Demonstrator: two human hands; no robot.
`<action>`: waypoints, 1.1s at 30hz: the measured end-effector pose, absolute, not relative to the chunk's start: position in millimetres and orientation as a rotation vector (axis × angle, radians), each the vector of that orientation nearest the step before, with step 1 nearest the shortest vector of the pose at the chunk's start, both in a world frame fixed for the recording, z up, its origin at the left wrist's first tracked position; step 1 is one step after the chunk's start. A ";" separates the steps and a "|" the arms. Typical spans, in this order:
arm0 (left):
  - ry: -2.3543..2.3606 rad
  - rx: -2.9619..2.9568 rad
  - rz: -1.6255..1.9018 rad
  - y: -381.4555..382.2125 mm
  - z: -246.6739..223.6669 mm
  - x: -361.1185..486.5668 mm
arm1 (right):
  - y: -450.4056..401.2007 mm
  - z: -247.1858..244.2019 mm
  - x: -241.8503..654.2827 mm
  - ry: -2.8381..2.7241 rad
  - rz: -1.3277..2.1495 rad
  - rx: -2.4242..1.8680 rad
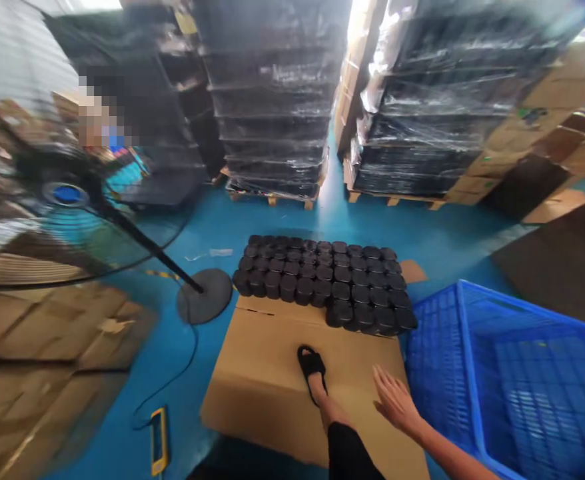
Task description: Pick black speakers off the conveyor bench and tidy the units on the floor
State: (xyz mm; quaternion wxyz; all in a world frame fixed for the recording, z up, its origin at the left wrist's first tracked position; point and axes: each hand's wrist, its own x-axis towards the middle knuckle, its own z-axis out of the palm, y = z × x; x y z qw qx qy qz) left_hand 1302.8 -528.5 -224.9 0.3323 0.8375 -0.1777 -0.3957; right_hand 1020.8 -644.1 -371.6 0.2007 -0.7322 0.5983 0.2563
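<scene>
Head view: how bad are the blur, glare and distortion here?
Head view: the left side is heavily motion-smeared, so the fan and boxes are streaked; the black jars and right hand read fairly sharp. Bright glare blows out the gap between the wrapped pallets at top. Wide-angle bending curves the blue crate and edges. The left hand is not in view.

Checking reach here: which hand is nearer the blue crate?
Right. The right hand hovers open over the cardboard box, just left of the blue crate. The left hand is out of view.
</scene>
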 end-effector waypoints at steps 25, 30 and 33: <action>0.517 1.603 -1.748 -633.2 -437.6 1261.0 | -787.5 -499.7 1085.4 1.812 0.041 -2.286; 0.798 1.236 -1.688 -664.4 -433.4 1253.5 | -643.3 -413.2 1078.0 1.712 -0.488 -2.209; 0.848 1.371 -1.535 -640.7 -432.5 1260.1 | -633.7 -425.5 1060.8 1.500 -0.604 -2.355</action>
